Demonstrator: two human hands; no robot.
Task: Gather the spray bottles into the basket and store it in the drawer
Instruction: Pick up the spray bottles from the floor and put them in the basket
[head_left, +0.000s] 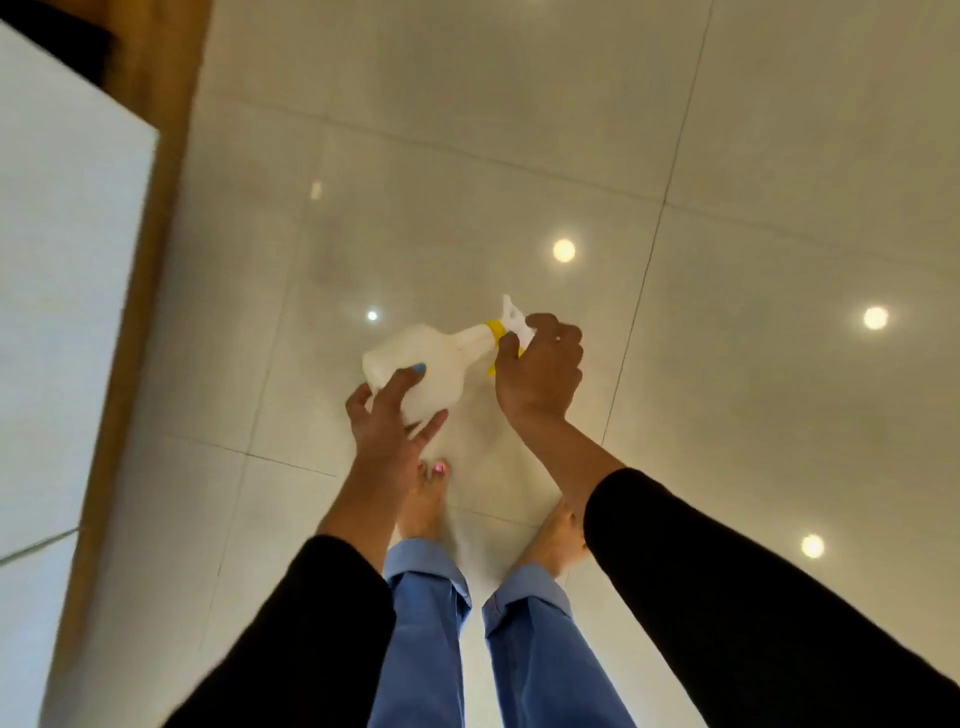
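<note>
- Holding a white, translucent plastic spray bottle (426, 364) in both hands, we have it up in the air above the glossy cream floor tiles (753, 156), tipped on its side so the base points left and the head points right and away from us.
- We can read no brand, label or writing on the bottle; its side facing us looks plain, and the picture is too soft to show small print.
- The bottle has a wide, squat body that narrows to a slim neck, a yellow collar (495, 328) at the neck, and a white trigger head (511, 314) above it.
- Our left hand (387, 421) cups the base end, fingers spread and curled partway round the body, one nail painted blue.
- Our right hand (540, 371) is closed round the neck and trigger head, just behind the yellow collar.
- Below the bottle we see our bare feet (426, 504) on the tiles, blue trouser legs (431, 649) and black sleeves (727, 597).
- At the left edge runs a brown wooden band (156, 208) beside a white panel (62, 260).
- Round ceiling lights (563, 250) reflect in the tiles.
</note>
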